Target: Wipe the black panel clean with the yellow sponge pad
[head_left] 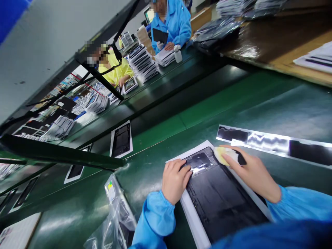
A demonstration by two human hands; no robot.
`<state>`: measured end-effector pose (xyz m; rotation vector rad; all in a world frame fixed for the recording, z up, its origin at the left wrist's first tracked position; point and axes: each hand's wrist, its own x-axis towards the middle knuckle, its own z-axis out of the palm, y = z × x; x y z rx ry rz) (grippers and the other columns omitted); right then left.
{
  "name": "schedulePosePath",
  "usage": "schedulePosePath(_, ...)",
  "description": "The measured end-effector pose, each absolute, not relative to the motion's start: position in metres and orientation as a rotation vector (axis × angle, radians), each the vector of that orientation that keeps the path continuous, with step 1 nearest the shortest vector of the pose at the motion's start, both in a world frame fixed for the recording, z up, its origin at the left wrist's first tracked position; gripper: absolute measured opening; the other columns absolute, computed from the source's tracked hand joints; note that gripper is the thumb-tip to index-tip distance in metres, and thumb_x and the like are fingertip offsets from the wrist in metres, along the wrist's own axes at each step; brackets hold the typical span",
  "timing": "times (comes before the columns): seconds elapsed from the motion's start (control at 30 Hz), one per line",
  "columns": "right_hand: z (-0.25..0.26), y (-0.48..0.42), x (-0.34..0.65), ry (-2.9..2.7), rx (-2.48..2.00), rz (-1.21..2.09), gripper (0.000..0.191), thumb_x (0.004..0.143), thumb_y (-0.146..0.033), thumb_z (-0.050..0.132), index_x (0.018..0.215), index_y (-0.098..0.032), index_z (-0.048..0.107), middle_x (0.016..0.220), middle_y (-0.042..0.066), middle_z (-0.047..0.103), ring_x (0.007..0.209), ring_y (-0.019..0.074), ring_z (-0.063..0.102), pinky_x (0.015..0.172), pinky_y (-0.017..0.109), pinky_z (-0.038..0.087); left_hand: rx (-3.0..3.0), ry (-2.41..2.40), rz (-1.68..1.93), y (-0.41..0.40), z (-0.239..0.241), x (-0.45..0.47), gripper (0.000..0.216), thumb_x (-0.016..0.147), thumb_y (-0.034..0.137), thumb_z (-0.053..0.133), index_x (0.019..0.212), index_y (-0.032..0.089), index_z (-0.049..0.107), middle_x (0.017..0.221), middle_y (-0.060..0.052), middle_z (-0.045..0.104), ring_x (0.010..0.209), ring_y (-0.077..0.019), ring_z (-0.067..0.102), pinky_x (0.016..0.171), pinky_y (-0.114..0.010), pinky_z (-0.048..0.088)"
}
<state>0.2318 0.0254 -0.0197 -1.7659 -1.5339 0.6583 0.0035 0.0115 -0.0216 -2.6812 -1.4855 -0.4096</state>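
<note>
A flat black tablet housing (223,200) lies on a white sheet (193,221) in front of me, with a shiny rectangular panel near its far end. My left hand (174,180) grips its far left edge, fingers bent over the rim. In my right hand (252,174) is a whitish-yellow pad (225,155) with a black patch, pinched between thumb and fingers. The pad touches the housing's far right corner. Blue sleeves cover both my forearms.
Beyond my right hand lies a long strip with black and glossy sections (275,143). A clear plastic bag (111,221) is left of my arm. More housings on white sheets (121,139) lie along the green belt (202,110). A slanted dark post (62,152) crosses the left; two co-workers sit opposite.
</note>
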Motion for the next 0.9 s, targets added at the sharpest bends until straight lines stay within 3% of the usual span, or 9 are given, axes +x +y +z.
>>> schedulePosePath(0.1,-0.019,0.019,0.242,-1.399,-1.756,0.727,0.038,0.065,-0.046,0.032,0.087,-0.027,0.056,0.083,0.0,0.066,0.072,0.0181,0.06,0.067,0.032,0.043,-2.549,-1.7,-0.437,0.035,-0.025,0.018,0.043,0.079,0.045,0.053,0.115,0.021,0.048,0.102,-0.004,0.059,0.092,-0.0199,0.054,0.075,-0.034,0.045)
schedulePosePath(0.2,-0.02,0.015,0.244,-1.356,-1.71,0.869,0.037,0.063,-0.046,0.035,0.087,-0.028,0.058,0.097,-0.001,0.063,0.091,0.0175,0.054,0.079,0.03,0.038,-2.565,-1.818,-0.377,0.054,-0.029,0.029,0.028,0.079,0.043,0.054,0.099,0.024,0.056,0.084,0.001,0.06,0.078,-0.0161,0.056,0.066,-0.028,0.045)
schedulePosePath(0.3,-0.022,0.014,0.244,-1.355,-1.654,1.008,0.036,0.061,-0.046,0.039,0.088,-0.032,0.058,0.095,-0.004,0.064,0.09,0.016,0.055,0.08,0.028,0.039,-2.599,-1.721,-0.351,0.058,-0.031,0.033,0.017,0.084,0.038,0.049,0.08,0.027,0.059,0.075,0.004,0.058,0.071,-0.0128,0.054,0.062,-0.024,0.042)
schedulePosePath(0.43,-0.024,0.015,0.245,-1.363,-1.581,1.113,0.033,0.061,-0.046,0.04,0.085,-0.033,0.059,0.093,-0.005,0.065,0.086,0.0159,0.057,0.078,0.028,0.041,-2.514,-1.481,-0.345,0.05,-0.031,0.033,0.017,0.088,0.033,0.044,0.083,0.027,0.058,0.073,0.004,0.058,0.064,-0.013,0.052,0.056,-0.026,0.037)
schedulePosePath(0.6,-0.027,0.014,0.245,-1.368,-1.521,1.14,0.034,0.059,-0.046,0.043,0.085,-0.033,0.061,0.104,-0.003,0.06,0.095,0.0187,0.052,0.082,0.03,0.038,-2.475,-1.382,-0.373,0.047,-0.024,0.034,0.016,0.087,0.028,0.046,0.075,0.023,0.055,0.072,0.003,0.059,0.062,-0.0134,0.054,0.054,-0.026,0.037)
schedulePosePath(0.73,-0.032,0.007,0.246,-1.343,-1.468,1.179,0.044,0.058,-0.046,0.047,0.101,-0.038,0.052,0.116,-0.005,0.051,0.1,0.0201,0.048,0.084,0.033,0.037,-2.49,-1.419,-0.523,0.044,-0.008,0.039,0.014,0.089,0.024,0.041,0.081,0.021,0.051,0.082,0.001,0.062,0.068,-0.0134,0.059,0.058,-0.027,0.042)
schedulePosePath(0.83,-0.036,-0.002,0.247,-1.39,-1.477,1.18,0.035,0.056,-0.054,0.044,0.085,-0.042,0.06,0.108,-0.005,0.056,0.102,0.0213,0.046,0.084,0.034,0.038,-2.475,-1.476,-0.562,0.04,0.006,0.042,0.013,0.09,0.026,0.039,0.084,0.022,0.049,0.072,0.004,0.061,0.058,-0.0112,0.059,0.054,-0.025,0.045)
schedulePosePath(0.9,-0.038,-0.003,0.246,-1.422,-1.576,1.116,0.035,0.059,-0.056,0.039,0.082,-0.04,0.06,0.103,-0.003,0.059,0.1,0.02,0.048,0.081,0.036,0.04,-2.407,-1.568,-0.653,0.038,0.014,0.044,0.014,0.089,0.035,0.041,0.094,0.023,0.048,0.085,0.002,0.063,0.076,-0.0136,0.062,0.066,-0.028,0.049)
